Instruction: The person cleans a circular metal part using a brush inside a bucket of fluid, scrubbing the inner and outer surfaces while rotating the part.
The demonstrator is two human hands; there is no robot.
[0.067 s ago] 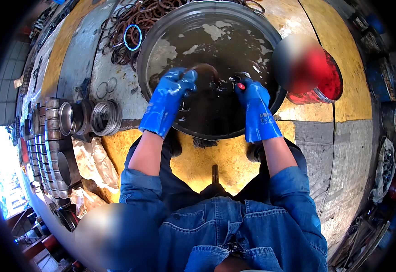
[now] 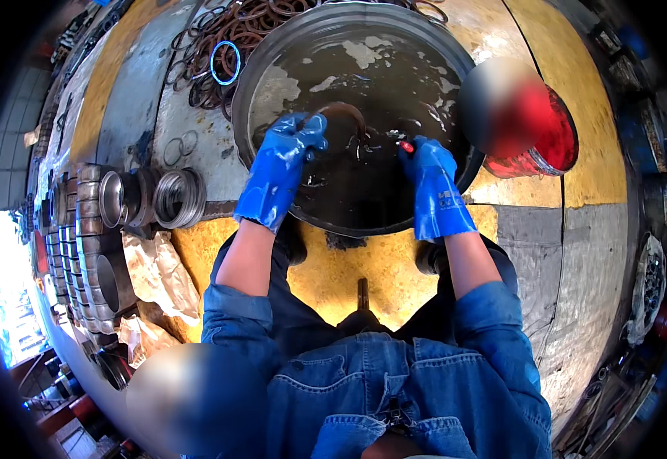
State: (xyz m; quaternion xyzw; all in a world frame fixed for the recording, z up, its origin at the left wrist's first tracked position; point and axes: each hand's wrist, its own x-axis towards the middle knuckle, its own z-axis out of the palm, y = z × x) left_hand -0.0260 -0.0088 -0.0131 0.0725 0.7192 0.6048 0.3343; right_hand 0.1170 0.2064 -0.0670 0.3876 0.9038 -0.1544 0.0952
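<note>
Worn yellow and grey floor panels (image 2: pixel 593 164) spread out beneath a round, dark-rimmed basin (image 2: pixel 242 107) of murky brown liquid (image 2: pixel 383 88), with pale scum drifting mostly toward its far edge; above the near left part of the basin, the gloved left hand (image 2: pixel 291 149) has its fingers bent around one end of a rust-brown ring (image 2: pixel 352 112), whose visible arc curves rightward and dips into the liquid near the basin's middle; toward the right edge, the gloved right hand (image 2: pixel 427 158) has its fingers curled closed around a red-handled tool (image 2: pixel 406 146), whose far end is too small and glinting to make out; the two hands stand well apart; just outside the basin's far left edge lies a heap of brown rings (image 2: pixel 209 88), a bright blue ring (image 2: pixel 214 64) among them; beside the basin's right edge stands a red bucket (image 2: pixel 561 138), partly blurred; toward the floor's left edge, stacked metal cylinders (image 2: pixel 89 229) stand near silvery rings (image 2: pixel 194 197) and crumpled brown paper (image 2: pixel 161 271).
</note>
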